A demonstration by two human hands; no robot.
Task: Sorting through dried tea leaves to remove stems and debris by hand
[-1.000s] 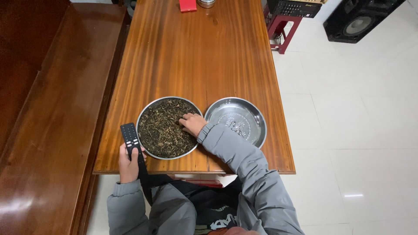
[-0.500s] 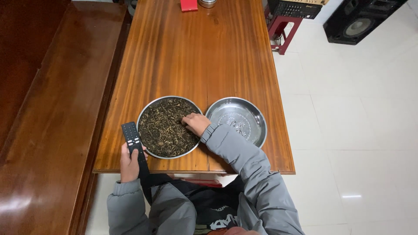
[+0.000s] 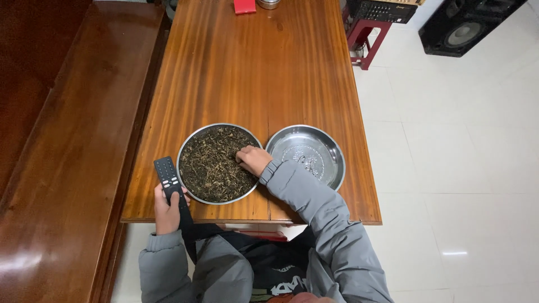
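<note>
At the near edge of the bench (image 3: 252,67), toward its near left corner, the person's left hand (image 3: 167,210) has its fingers clenched around the lower end of a black remote control (image 3: 168,178), which lies partly over the bench edge and points away from the person. Just right of the remote, close to touching it, sits a round metal tray of dried leaves (image 3: 216,168), its near rim close to the bench's front edge. The right hand (image 3: 254,159) rests on the right side of that tray, fingers curled down into the leaves; whether they pinch any cannot be told. The grey sleeve crosses the gap where this tray meets an empty metal tray (image 3: 314,147), which stands just beside it on the right, near the bench's right edge.

Beyond the two trays the bench top runs open up to the far edge, where a red box (image 3: 245,5) and a metal container (image 3: 269,3) stand. A long wooden seat (image 3: 62,140) flanks the left side. To the right lies pale tiled floor, with a red stool (image 3: 366,35) and a black speaker (image 3: 463,28) at the far end.
</note>
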